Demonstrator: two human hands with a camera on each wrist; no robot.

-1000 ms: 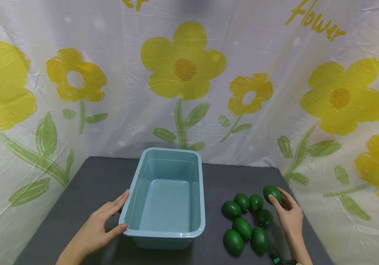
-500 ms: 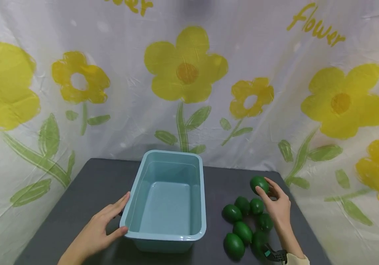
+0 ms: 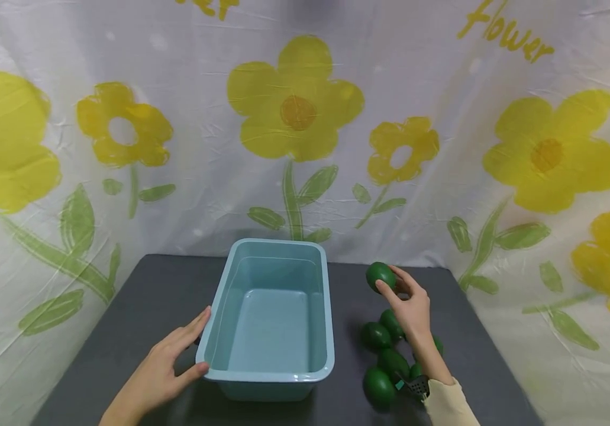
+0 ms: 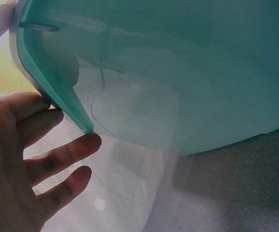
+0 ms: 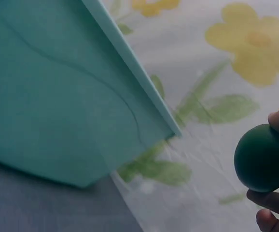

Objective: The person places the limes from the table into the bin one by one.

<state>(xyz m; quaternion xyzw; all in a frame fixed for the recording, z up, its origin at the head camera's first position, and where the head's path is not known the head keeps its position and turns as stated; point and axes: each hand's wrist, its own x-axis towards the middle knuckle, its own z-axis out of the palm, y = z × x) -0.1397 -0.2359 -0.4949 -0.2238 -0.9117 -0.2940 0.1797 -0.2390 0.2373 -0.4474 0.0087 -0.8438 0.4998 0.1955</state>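
My right hand [image 3: 410,302] pinches a dark green lime [image 3: 380,277] between thumb and fingers, held up beyond the other limes and to the right of the tub. In the right wrist view this lime [image 5: 260,157] looks smooth and round, with fingertips above and below it. A light blue-green plastic tub [image 3: 270,331] stands at the middle of the table, its inside bare. My left hand [image 3: 163,361] touches the tub's near left rim with spread, fairly straight fingers. The left wrist view shows its fingertips against the rim [image 4: 84,121].
Several more limes [image 3: 376,337] lie grouped on the dark grey table [image 3: 182,284] right of the tub, partly hidden under the right forearm. A white curtain [image 3: 198,195] with yellow flowers encloses the back and sides. A dark watch-like band [image 3: 419,386] is at the right wrist.
My right hand has carried the lime left and away from me, from the right of the group toward the tub. The left hand stays at the rim.
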